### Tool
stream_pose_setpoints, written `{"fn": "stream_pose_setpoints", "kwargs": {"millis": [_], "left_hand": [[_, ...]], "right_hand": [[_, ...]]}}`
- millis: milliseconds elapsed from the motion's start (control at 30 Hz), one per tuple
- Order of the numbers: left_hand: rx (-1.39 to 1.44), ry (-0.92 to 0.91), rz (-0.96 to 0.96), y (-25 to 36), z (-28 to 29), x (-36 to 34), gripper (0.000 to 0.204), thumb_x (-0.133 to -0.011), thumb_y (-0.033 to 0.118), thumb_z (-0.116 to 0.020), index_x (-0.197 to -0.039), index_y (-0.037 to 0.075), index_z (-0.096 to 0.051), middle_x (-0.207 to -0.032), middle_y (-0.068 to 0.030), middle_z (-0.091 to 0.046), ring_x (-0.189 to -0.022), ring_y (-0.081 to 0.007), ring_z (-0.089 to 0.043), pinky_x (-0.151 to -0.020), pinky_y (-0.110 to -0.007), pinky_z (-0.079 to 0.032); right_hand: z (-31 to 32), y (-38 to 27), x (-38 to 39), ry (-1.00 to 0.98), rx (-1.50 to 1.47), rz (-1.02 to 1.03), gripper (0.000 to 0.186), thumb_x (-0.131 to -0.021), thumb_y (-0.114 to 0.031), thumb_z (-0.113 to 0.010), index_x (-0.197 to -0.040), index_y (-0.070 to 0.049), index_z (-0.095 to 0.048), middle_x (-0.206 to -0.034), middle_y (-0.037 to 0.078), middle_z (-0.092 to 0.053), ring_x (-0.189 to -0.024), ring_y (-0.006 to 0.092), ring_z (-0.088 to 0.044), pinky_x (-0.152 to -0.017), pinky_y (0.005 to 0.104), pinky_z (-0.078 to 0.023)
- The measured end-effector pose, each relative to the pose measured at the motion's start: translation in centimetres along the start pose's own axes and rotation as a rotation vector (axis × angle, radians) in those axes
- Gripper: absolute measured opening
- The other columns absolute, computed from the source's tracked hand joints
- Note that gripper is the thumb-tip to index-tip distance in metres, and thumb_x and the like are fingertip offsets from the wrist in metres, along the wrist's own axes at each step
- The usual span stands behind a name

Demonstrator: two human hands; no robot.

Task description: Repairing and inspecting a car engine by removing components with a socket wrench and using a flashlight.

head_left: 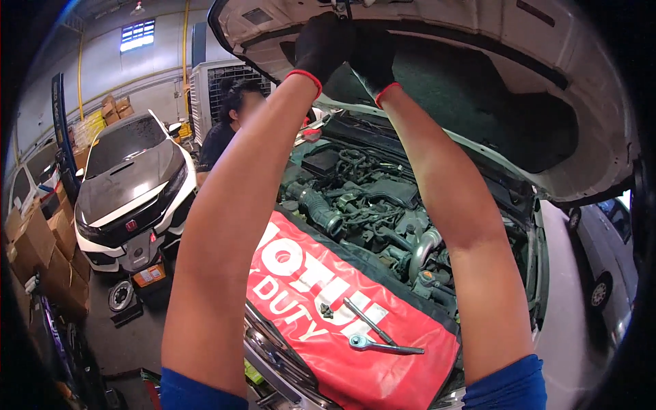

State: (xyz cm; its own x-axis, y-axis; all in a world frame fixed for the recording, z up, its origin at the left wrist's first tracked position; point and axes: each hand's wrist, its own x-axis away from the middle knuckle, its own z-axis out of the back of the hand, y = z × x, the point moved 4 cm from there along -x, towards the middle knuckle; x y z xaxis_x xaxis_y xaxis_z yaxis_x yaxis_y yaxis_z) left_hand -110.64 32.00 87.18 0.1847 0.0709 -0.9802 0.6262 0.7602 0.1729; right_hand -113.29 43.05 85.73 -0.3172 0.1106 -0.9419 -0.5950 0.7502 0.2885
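Both my arms reach up to the front edge of the raised car hood (437,24). My left hand (324,44), in a black glove with a red cuff, looks closed by the hood's edge; what it grips is hidden. Close beside it is my right hand (374,60), gloved the same way, its fingers lost against the dark hood lining. A thin dark piece shows just above the hands. Below lies the open engine bay (383,195). On the red fender cover (403,383) rest a ratchet (386,345), an extension bar (367,320) and some small bolts (326,311).
Behind my left forearm, a person (217,140) in a dark shirt stands beside the car. A white car with a black hood (130,184) is parked to the left, near cardboard boxes (41,253). Another car (608,239) stands at the right.
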Motion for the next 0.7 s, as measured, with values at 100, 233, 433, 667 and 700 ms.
{"fn": "stream_pose_setpoints", "kwargs": {"millis": [100, 233, 433, 667, 700], "left_hand": [[-0.024, -0.094, -0.015, 0.2, 1.1, -0.2, 0.037, -0.082, 0.037, -0.055, -0.090, 0.004, -0.070, -0.089, -0.0235, -0.068, -0.091, -0.0399, -0.066, -0.079, -0.048, -0.052], [0.048, -0.348, 0.026, -1.0, 1.4, -0.6, 0.032, -0.083, 0.031, -0.057, -0.095, 0.004, -0.069, -0.094, -0.0209, -0.068, -0.092, -0.0345, -0.067, -0.075, -0.045, -0.052], [-0.423, -0.368, -0.659, -1.4, 2.3, -1.0, 0.032, -0.096, 0.022, -0.052, -0.125, 0.010, -0.060, -0.121, -0.0161, -0.063, -0.108, -0.0259, -0.064, -0.090, -0.031, -0.051], [1.004, -0.358, 0.867, -5.1, 0.1, 4.2, 0.055, -0.098, 0.035, -0.050, -0.143, 0.007, -0.039, -0.141, -0.0182, -0.047, -0.132, -0.0378, -0.042, -0.101, -0.065, -0.039], [1.184, -0.330, 1.031, -5.1, -1.1, 5.0, 0.063, -0.092, 0.045, -0.057, -0.137, 0.003, -0.045, -0.141, -0.0297, -0.041, -0.132, -0.0428, -0.041, -0.103, -0.062, -0.039]], "right_hand": [[-0.4, 0.6, -0.2, -0.088, -0.258, -0.193, 0.021, -0.084, -0.031, -0.060, -0.088, -0.016, -0.076, -0.084, 0.011, -0.071, -0.078, 0.0299, -0.069, -0.070, 0.0414, -0.054], [-1.4, -0.3, -0.5, -0.140, 0.098, -0.026, 0.022, -0.083, -0.030, -0.061, -0.088, -0.015, -0.075, -0.082, 0.013, -0.071, -0.078, 0.0324, -0.069, -0.070, 0.0435, -0.054], [-2.3, 0.6, -0.7, -0.107, -0.004, -0.078, 0.023, -0.084, -0.025, -0.059, -0.097, -0.011, -0.073, -0.093, 0.016, -0.070, -0.088, 0.0339, -0.067, -0.075, 0.0446, -0.053], [-2.0, 3.7, -0.6, -0.628, -0.780, -0.250, 0.028, -0.093, -0.030, -0.058, -0.104, -0.007, -0.070, -0.110, 0.012, -0.067, -0.094, 0.0298, -0.066, -0.087, 0.0393, -0.051], [-1.8, 3.5, -0.6, -0.650, -0.793, -0.211, 0.028, -0.093, -0.030, -0.058, -0.104, -0.007, -0.070, -0.110, 0.012, -0.067, -0.094, 0.0298, -0.066, -0.087, 0.0393, -0.051]]}}
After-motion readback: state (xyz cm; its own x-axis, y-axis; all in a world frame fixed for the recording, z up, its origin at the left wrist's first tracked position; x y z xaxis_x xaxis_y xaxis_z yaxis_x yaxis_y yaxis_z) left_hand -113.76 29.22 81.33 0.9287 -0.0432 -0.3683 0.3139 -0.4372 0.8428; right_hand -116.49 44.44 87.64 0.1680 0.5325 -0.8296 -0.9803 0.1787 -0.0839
